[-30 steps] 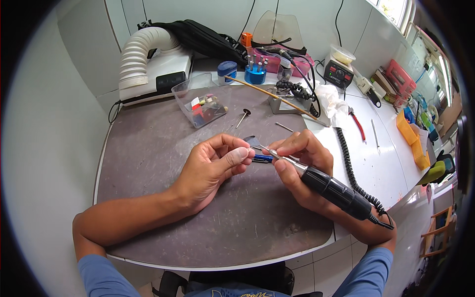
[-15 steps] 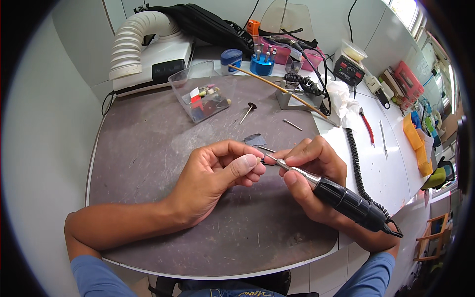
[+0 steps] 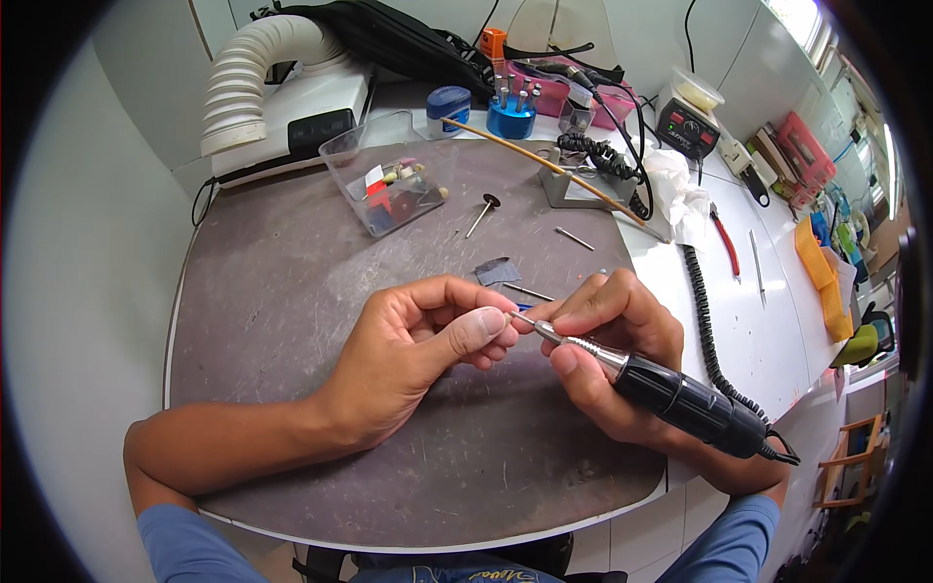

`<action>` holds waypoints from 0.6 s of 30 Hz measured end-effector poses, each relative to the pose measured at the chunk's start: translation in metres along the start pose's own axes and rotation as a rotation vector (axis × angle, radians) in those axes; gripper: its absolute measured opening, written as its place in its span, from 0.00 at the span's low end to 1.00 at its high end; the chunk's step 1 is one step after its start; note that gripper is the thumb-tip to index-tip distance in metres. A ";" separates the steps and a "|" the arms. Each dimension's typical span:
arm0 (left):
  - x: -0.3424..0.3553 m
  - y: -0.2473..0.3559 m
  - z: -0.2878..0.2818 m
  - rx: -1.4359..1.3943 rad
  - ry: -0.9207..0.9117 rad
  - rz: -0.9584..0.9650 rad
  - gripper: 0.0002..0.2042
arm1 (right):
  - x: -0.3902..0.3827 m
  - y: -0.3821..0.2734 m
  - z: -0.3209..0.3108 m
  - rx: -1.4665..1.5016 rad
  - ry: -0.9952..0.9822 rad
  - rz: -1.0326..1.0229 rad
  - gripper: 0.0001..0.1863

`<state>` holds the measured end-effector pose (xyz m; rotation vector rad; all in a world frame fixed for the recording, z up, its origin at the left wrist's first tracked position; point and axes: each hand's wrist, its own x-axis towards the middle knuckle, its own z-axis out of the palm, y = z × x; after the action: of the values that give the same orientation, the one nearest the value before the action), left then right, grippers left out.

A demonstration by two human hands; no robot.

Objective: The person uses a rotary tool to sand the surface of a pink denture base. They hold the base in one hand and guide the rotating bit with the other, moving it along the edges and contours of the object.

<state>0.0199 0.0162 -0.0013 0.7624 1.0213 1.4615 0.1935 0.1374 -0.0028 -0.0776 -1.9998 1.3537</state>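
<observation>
My right hand (image 3: 622,340) grips a black and silver rotary handpiece (image 3: 671,394), its thin bit pointing left. A small pale piece (image 3: 508,317) is pinched between the thumb and index finger of my left hand (image 3: 428,340), mostly hidden by the fingers. The bit's tip meets or nearly meets this piece; contact cannot be made out. Just beyond my fingers lie a scrap of dark sandpaper (image 3: 498,271) and a thin metal bit (image 3: 528,291). Farther off are a dark disc on a shank (image 3: 483,214) and another metal bit (image 3: 574,238).
A clear plastic bin (image 3: 389,209) of polishing bits stands back left, by a white extractor with a ridged hose (image 3: 238,87). A blue bur holder (image 3: 512,119), a brush handle across a grey stand (image 3: 569,189), a control box (image 3: 688,126), a coiled cord (image 3: 705,321) and red-handled pliers (image 3: 725,243) are around.
The view has shifted slightly, so the background sits a little differently. Both hands keep their grips; the handpiece has turned slightly at the left fingertips.
</observation>
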 end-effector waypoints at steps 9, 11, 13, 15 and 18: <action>0.001 0.001 0.000 0.009 0.011 -0.014 0.08 | 0.000 0.000 -0.001 0.003 -0.029 -0.004 0.09; 0.001 0.001 0.001 0.018 0.011 -0.009 0.07 | -0.001 -0.002 -0.002 -0.005 -0.064 0.020 0.09; 0.000 0.001 0.001 0.015 0.012 -0.007 0.07 | -0.001 -0.003 -0.002 -0.022 -0.074 0.031 0.08; 0.000 0.001 0.001 0.011 0.012 -0.006 0.07 | -0.001 0.002 -0.001 -0.015 -0.034 0.001 0.10; 0.000 0.001 0.001 0.014 0.010 -0.008 0.07 | -0.001 0.004 -0.001 -0.016 0.004 -0.032 0.11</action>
<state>0.0202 0.0165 -0.0004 0.7608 1.0416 1.4537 0.1931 0.1393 -0.0062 -0.0556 -2.0007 1.3168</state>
